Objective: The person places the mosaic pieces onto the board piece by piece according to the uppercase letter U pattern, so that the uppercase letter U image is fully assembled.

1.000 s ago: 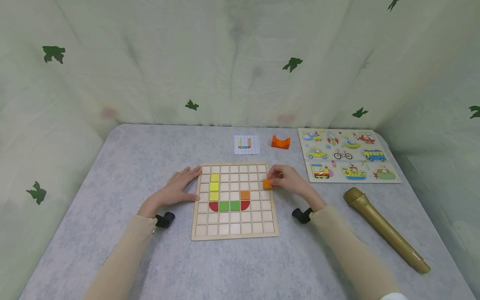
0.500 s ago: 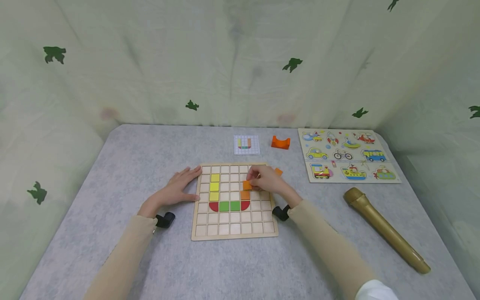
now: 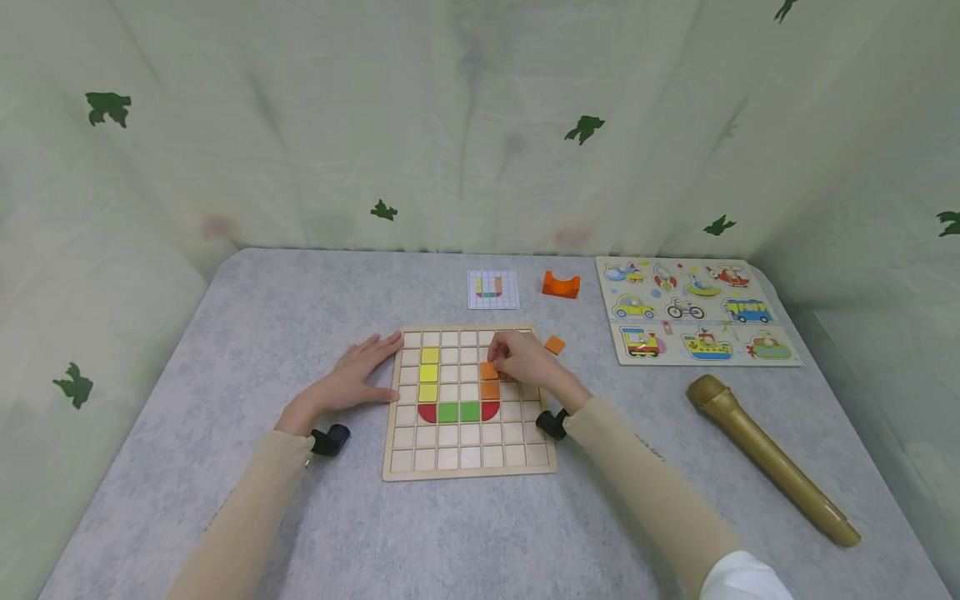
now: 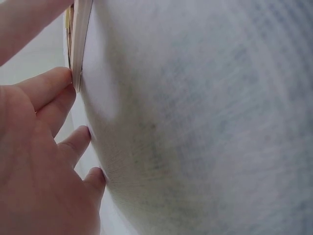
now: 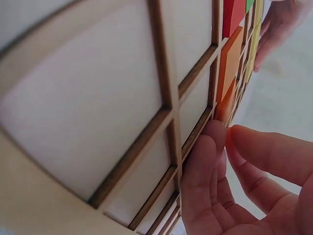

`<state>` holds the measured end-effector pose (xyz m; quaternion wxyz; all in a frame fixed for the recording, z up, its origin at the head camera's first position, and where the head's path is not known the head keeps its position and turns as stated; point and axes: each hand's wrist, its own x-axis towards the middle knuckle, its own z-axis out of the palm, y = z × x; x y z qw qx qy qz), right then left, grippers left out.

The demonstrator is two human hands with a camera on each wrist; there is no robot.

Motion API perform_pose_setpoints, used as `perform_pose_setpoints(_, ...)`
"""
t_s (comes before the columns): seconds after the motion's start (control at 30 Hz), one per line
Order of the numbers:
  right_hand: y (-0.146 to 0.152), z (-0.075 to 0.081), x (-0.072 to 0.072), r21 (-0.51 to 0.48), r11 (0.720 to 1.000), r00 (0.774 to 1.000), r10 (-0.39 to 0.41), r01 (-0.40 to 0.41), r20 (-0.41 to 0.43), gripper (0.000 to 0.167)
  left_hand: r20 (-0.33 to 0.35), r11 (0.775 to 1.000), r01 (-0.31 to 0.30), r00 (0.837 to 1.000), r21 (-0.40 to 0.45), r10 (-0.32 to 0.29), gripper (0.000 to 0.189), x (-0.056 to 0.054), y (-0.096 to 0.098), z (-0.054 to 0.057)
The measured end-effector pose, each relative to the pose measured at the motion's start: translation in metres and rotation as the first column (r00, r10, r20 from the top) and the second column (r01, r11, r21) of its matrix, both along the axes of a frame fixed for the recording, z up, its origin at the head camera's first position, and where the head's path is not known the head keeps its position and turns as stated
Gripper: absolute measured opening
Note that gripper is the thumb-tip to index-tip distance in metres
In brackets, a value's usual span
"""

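A wooden grid board (image 3: 468, 477) lies mid-table. Three yellow squares (image 3: 429, 373), two green squares (image 3: 459, 412) and two red quarter-round pieces (image 3: 490, 410) sit in its cells, with an orange square (image 3: 490, 390) above the right red one. My right hand (image 3: 525, 360) pinches a second orange square tile (image 3: 489, 371) at the cell just above that; in the right wrist view the thumb and fingertips meet at its edge. My left hand (image 3: 356, 375) rests at the board's left edge, fingers spread, fingertips touching the rim and table. Another orange square (image 3: 555, 344) lies beside the board's right edge.
A small pattern card (image 3: 492, 290) and an orange arched block (image 3: 562, 285) lie behind the board. A vehicle puzzle board (image 3: 697, 312) is at the back right. A gold microphone-shaped object (image 3: 772, 458) lies at the right.
My right hand has moved left from the board's right edge, carrying the orange tile to the cell above the other orange one. The loose orange square has come into view. My left hand stayed put.
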<state>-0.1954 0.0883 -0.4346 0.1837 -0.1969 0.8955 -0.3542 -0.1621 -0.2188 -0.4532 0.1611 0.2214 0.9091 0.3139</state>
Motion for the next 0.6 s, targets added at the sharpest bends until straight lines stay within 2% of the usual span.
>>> perform_pose_setpoints(0.37,-0.0005,-0.0008,-0.0001,0.065,0.997,0.999,0.03,-0.028,-0.034,0.008,0.003,1.0,-0.001,1.0,-0.003,0.001,0.086,0.0007,0.0003,0.0015)
perform_pose_setpoints(0.5,0.0001,0.0001,0.0002,0.048,0.999,1.0,0.021,-0.02,-0.021,0.008,0.004,1.0,-0.004,1.0,-0.005,0.004,0.086,0.0008,0.0004,0.0017)
perform_pose_setpoints(0.6,0.0032,-0.0007,-0.0006,-0.003,1.0,1.0,0.014,-0.014,0.004,0.005,0.006,1.0,-0.004,1.0,0.0,0.004,0.086,0.0009,0.0006,0.0012)
